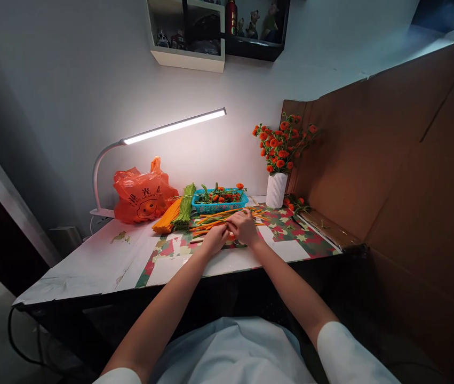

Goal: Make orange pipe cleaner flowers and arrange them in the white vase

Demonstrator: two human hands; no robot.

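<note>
My left hand (216, 238) and my right hand (243, 226) come together over the near middle of the table, fingers closed and fingertips almost touching. What they pinch is small and mostly hidden by the fingers. Loose orange and green pipe cleaners (202, 230) lie spread beneath and around both hands. Left of them rest a thick bundle of orange pipe cleaners (166, 217) and a bundle of green pipe cleaners (185, 207). Just behind the hands, a blue basket (219, 206) holds orange flower heads with green stems.
A white ribbed vase (276, 191) with orange pompom flowers (280, 143) stands at the back right. An orange plastic bag (144, 194) sits beneath a lit desk lamp (174, 127). Tall cardboard (390, 144) walls the right side. More flowers (296, 203) lie beside the vase.
</note>
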